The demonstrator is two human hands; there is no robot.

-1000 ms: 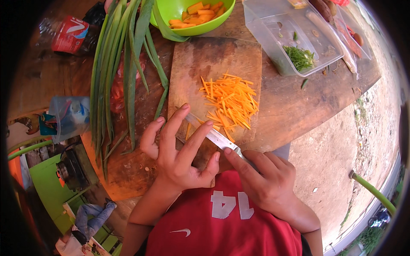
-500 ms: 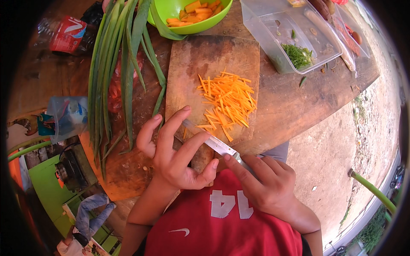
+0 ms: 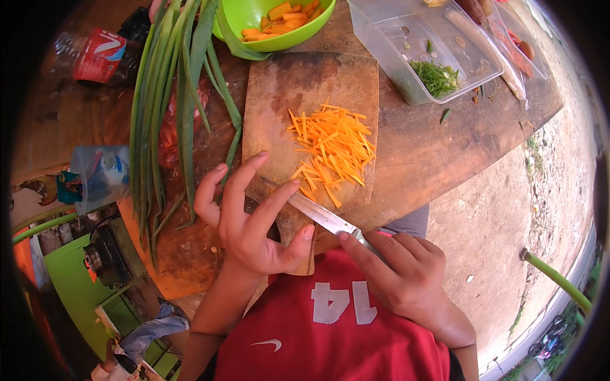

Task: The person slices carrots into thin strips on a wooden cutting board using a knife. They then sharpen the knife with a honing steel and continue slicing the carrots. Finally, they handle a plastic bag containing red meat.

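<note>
My right hand (image 3: 406, 270) is closed around the handle of a knife (image 3: 325, 218), its index finger stretched along toward the blade. The blade points up and left over the near edge of a wooden cutting board (image 3: 273, 95). Beside the blade, my left hand (image 3: 249, 236) is spread open above the board's handle and holds nothing; its index fingertip is close to the blade, and I cannot tell whether they touch. A loose heap of thin orange carrot strips (image 3: 337, 147) lies on the right part of the board, just beyond the knife.
Beyond the board stands a green bowl (image 3: 293, 42) with carrot pieces (image 3: 286, 20). Long spring onions (image 3: 155, 108) lie at left, near a bottle with a red label (image 3: 100, 56). At right, a clear plastic container (image 3: 381, 47) holds chopped greens (image 3: 436, 77). A person (image 3: 143, 333) is at lower left.
My left hand has shifted slightly left, away from the blade, so more of the blade shows. My right hand keeps hold of the knife. The carrot strips look the same.
</note>
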